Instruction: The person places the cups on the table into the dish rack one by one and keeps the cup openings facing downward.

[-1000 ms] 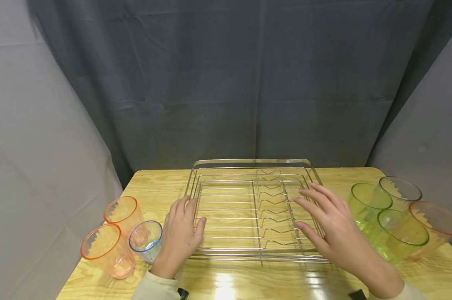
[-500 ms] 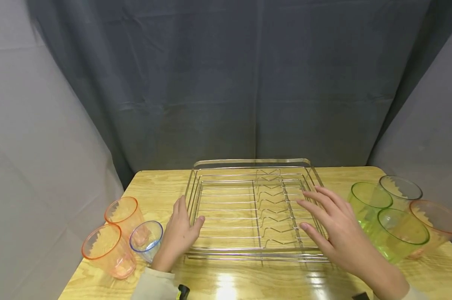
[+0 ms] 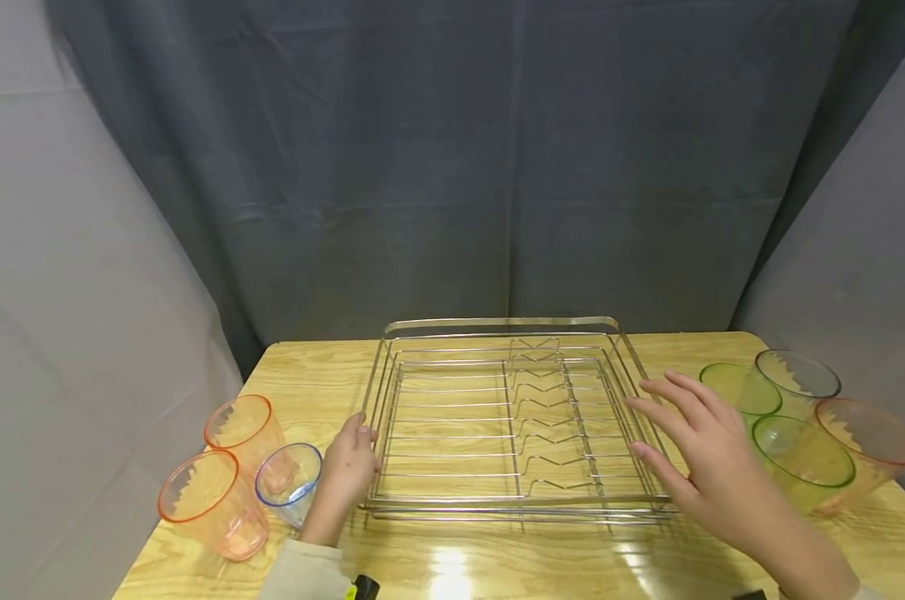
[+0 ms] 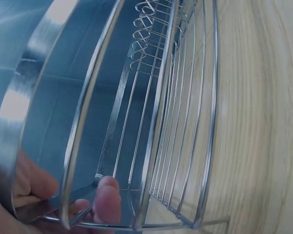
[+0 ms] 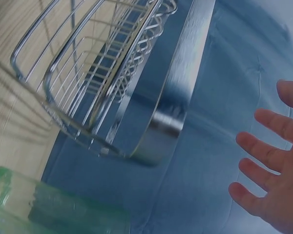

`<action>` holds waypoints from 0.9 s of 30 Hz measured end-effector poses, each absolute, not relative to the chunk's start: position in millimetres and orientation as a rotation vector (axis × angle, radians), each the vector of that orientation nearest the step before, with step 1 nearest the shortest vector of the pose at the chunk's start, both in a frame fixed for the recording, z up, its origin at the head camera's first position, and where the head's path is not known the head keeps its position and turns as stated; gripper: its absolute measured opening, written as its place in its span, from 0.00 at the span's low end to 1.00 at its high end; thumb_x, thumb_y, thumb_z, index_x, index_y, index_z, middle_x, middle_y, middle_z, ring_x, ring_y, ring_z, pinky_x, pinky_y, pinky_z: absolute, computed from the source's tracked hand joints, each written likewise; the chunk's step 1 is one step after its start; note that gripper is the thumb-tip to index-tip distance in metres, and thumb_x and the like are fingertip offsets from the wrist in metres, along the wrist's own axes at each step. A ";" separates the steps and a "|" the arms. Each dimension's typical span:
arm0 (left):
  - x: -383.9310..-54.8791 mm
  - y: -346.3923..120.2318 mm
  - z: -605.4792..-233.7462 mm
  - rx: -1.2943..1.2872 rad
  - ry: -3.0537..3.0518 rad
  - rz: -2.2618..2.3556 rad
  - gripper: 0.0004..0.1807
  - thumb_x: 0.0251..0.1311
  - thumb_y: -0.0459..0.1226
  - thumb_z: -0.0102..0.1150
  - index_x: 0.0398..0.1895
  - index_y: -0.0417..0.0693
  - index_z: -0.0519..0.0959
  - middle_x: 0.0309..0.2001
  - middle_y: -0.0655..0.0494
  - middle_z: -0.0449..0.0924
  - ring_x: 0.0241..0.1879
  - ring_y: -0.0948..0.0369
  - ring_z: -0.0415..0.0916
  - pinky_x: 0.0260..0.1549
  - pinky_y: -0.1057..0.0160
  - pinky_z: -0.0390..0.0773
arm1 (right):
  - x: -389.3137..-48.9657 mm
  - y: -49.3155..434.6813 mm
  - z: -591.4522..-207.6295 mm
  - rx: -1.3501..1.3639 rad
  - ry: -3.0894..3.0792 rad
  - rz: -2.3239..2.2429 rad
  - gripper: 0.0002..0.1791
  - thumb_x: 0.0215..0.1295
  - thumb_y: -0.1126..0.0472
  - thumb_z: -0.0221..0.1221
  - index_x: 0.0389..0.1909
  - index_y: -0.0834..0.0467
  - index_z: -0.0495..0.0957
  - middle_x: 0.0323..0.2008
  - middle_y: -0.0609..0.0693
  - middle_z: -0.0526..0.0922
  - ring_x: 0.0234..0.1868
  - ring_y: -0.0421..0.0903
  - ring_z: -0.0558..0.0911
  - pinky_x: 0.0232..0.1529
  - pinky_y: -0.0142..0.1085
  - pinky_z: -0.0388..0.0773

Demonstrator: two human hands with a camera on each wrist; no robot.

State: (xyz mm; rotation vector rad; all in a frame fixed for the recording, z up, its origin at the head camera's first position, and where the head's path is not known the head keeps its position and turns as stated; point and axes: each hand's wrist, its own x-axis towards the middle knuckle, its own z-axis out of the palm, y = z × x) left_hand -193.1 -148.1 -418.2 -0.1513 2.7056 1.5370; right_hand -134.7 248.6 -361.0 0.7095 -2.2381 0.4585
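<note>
A wire dish rack point(image 3: 497, 502) with a flat metal rim sits on the wooden table. My left hand point(image 3: 347, 462) grips its left side; in the left wrist view the fingers point(image 4: 107, 202) curl around the wires near the rim. Beside the rack's right side, my right hand point(image 3: 711, 467) hovers with spread fingers and holds nothing. The right wrist view shows that same hand point(image 5: 283, 170) apart from the rack's rim point(image 5: 178, 73). No dishes stand in the rack.
Left of the rack stand two orange tumblers point(image 3: 212, 504) and a smaller blue-rimmed glass point(image 3: 293, 492). On the right are two green tumblers point(image 3: 801, 467), an orange one point(image 3: 872, 442) and a clear dark-rimmed one point(image 3: 797, 379). A grey curtain point(image 3: 452, 167) hangs behind the table point(image 3: 310, 375).
My left hand has moved outward from over the rack's left edge and curled its fingers around that side. My right hand has drawn away to the right. The rack looks still.
</note>
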 end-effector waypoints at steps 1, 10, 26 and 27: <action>-193.5 -148.4 -418.4 -0.159 2.672 1.570 0.28 0.79 0.39 0.27 0.75 0.31 0.52 0.60 0.34 0.73 0.29 0.58 0.76 0.24 0.65 0.77 | -134.2 251.1 -361.2 0.702 -2.241 0.462 0.33 0.74 0.34 0.42 0.55 0.56 0.80 0.57 0.59 0.79 0.65 0.60 0.68 0.49 0.63 0.65; -192.0 -150.6 -417.9 -0.206 2.508 1.707 0.26 0.79 0.40 0.27 0.73 0.35 0.57 0.54 0.39 0.74 0.26 0.62 0.67 0.21 0.71 0.67 | -132.9 279.4 -362.4 0.629 -2.210 0.445 0.37 0.73 0.32 0.42 0.53 0.60 0.81 0.55 0.63 0.79 0.62 0.64 0.70 0.71 0.54 0.61; -191.7 -149.6 -419.2 -0.231 2.482 1.758 0.26 0.79 0.40 0.27 0.73 0.36 0.58 0.55 0.38 0.73 0.27 0.60 0.72 0.21 0.69 0.70 | -117.6 335.9 -359.3 0.445 -2.426 0.243 0.22 0.65 0.54 0.64 0.53 0.65 0.77 0.54 0.70 0.76 0.51 0.70 0.73 0.50 0.63 0.65; -191.7 -149.6 -419.5 -0.232 2.484 1.758 0.26 0.79 0.40 0.27 0.73 0.37 0.58 0.55 0.38 0.73 0.27 0.60 0.72 0.20 0.69 0.70 | -117.2 338.2 -359.9 0.427 -2.445 0.232 0.22 0.64 0.57 0.65 0.53 0.65 0.77 0.54 0.71 0.76 0.50 0.70 0.72 0.50 0.63 0.65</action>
